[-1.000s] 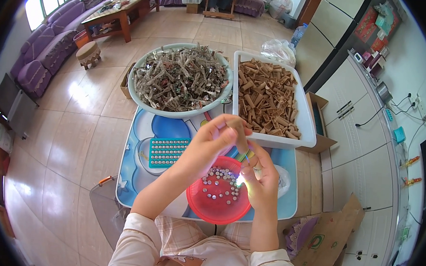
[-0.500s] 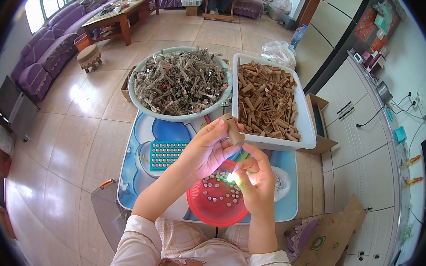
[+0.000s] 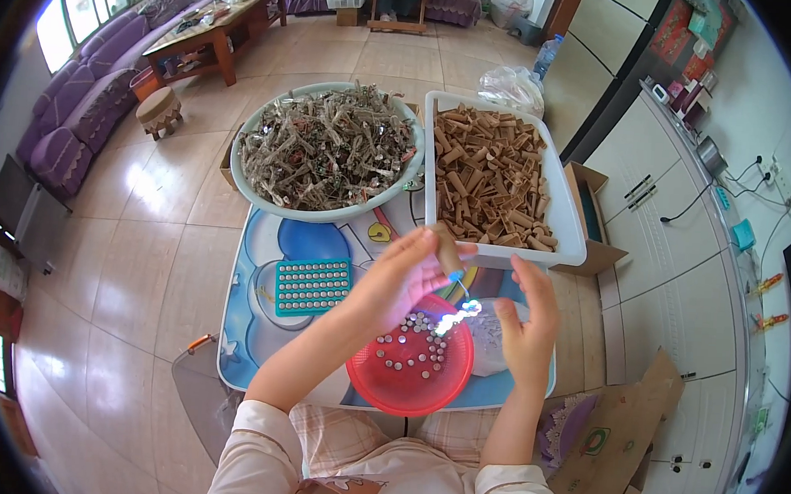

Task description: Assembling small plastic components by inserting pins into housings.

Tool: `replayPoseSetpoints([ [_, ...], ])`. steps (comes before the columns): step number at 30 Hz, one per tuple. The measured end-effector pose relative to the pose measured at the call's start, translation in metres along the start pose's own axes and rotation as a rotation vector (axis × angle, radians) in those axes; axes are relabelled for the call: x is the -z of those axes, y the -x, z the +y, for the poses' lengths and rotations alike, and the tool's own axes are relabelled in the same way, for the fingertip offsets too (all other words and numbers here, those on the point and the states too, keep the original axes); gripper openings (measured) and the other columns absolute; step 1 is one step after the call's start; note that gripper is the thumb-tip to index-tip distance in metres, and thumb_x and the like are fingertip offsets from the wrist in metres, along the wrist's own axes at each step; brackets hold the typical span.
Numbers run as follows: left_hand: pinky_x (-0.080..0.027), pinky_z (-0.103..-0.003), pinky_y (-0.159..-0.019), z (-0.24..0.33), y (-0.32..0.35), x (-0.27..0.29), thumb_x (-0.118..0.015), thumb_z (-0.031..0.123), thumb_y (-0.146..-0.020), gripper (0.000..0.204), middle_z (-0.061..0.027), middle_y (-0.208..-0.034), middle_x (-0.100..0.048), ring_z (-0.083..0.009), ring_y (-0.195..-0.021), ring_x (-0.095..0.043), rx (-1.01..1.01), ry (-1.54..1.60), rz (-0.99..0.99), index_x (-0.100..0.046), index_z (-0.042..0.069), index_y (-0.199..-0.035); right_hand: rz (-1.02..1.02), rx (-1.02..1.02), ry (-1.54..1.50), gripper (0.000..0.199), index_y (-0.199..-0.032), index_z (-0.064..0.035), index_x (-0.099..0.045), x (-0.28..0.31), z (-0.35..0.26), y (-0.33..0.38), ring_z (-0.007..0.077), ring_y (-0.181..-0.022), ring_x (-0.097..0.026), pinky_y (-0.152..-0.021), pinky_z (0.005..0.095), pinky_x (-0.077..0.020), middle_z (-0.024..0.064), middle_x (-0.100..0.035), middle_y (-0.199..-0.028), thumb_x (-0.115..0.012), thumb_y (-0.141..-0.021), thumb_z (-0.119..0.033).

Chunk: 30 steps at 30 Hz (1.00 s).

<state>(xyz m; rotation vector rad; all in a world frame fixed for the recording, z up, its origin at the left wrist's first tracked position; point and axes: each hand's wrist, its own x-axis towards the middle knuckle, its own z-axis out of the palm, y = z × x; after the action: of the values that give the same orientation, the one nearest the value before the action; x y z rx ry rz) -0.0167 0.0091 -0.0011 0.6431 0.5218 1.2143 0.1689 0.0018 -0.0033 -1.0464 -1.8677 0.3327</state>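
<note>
My left hand (image 3: pixel 398 283) is closed around a brown, cork-like stopper (image 3: pixel 446 248) above the table's middle. From the stopper's lower end hangs a short string of lit lights (image 3: pixel 459 317), glowing bluish white. To the right, my right hand (image 3: pixel 528 332) is open, fingers apart, with nothing visible in it. Below the lights stands a red plastic bowl (image 3: pixel 364 392) containing several small silvery discs (image 3: pixel 425 362), like button cells. Left of my left forearm lies a teal tray (image 3: pixel 281 287) holding rows of similar discs.
A round basin (image 3: pixel 245 183) heaped with tangled light strings stands beyond my hands. Right of it is a white bin (image 3: pixel 579 245) full of brown stoppers. A clear plastic bag (image 3: pixel 491 348) lies beside the bowl on the blue table (image 3: pixel 258 352). Cardboard (image 3: pixel 614 451) leans at lower right.
My right hand has let go of the lights, opened and moved right. The light string now hangs free from the stopper, which has tilted and dropped slightly in my left hand.
</note>
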Motion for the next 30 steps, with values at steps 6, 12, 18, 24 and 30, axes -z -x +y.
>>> replayPoseSetpoints([
  [6, -0.038, -0.027, -0.078, -0.030, 0.004, -0.002, -0.037, 0.035, -0.091, 0.025, 0.0009, -0.080, -0.049, -0.0091, -0.084, -0.048, 0.211, 0.064, -0.169, -0.046, 0.012, -0.090, -0.060, 0.236, 0.079, 0.043, -0.111, -0.0112, -0.054, -0.013, -0.014, -0.007, 0.0309, -0.104, -0.043, -0.087, 0.0405, -0.0369, 0.0094, -0.046, -0.118, -0.061, -0.071, -0.028],
  [12, -0.039, -0.021, -0.061, -0.032, 0.009, -0.014, -0.036, 0.034, -0.091, 0.025, 0.0010, -0.075, -0.046, -0.0081, -0.068, -0.047, 0.312, 0.172, -0.092, -0.045, 0.013, -0.080, -0.168, 0.359, 0.001, 0.045, -0.108, -0.0155, -0.055, -0.011, -0.005, -0.006, 0.0302, -0.103, -0.044, -0.085, 0.0396, -0.0390, 0.0069, -0.049, -0.114, -0.052, -0.072, -0.042],
  [18, -0.036, -0.018, -0.041, -0.029, 0.016, -0.031, -0.040, 0.026, -0.090, 0.020, 0.0024, -0.065, -0.047, -0.0060, -0.052, -0.046, 0.404, 0.308, 0.111, -0.049, 0.013, -0.078, -0.218, 0.336, 0.019, 0.051, -0.107, -0.0167, -0.055, -0.010, -0.007, -0.004, 0.0277, -0.102, -0.046, -0.082, 0.0386, -0.0419, 0.0052, -0.050, -0.111, -0.067, -0.058, -0.010],
  [24, -0.037, -0.025, -0.083, -0.040, 0.010, -0.014, -0.040, 0.025, -0.090, 0.024, 0.0007, -0.097, -0.049, -0.0078, -0.091, -0.047, 0.278, 0.149, -0.232, -0.043, 0.009, -0.107, 0.046, 0.380, -0.022, 0.024, -0.097, -0.0037, -0.051, -0.015, -0.011, -0.003, 0.0271, -0.086, -0.052, -0.076, 0.0359, -0.0436, 0.0099, -0.055, -0.094, -0.056, -0.074, -0.005],
  [30, -0.025, -0.034, -0.099, -0.036, 0.014, -0.013, -0.059, 0.011, -0.071, 0.066, -0.0112, -0.124, -0.037, -0.0227, -0.121, -0.032, -0.197, -0.537, -0.458, -0.028, 0.004, -0.128, 0.096, 0.238, -0.328, 0.017, -0.092, -0.0052, -0.050, -0.012, -0.019, 0.010, 0.0199, -0.059, -0.050, -0.053, 0.0284, -0.0413, 0.0075, -0.050, -0.071, -0.053, -0.079, -0.016],
])
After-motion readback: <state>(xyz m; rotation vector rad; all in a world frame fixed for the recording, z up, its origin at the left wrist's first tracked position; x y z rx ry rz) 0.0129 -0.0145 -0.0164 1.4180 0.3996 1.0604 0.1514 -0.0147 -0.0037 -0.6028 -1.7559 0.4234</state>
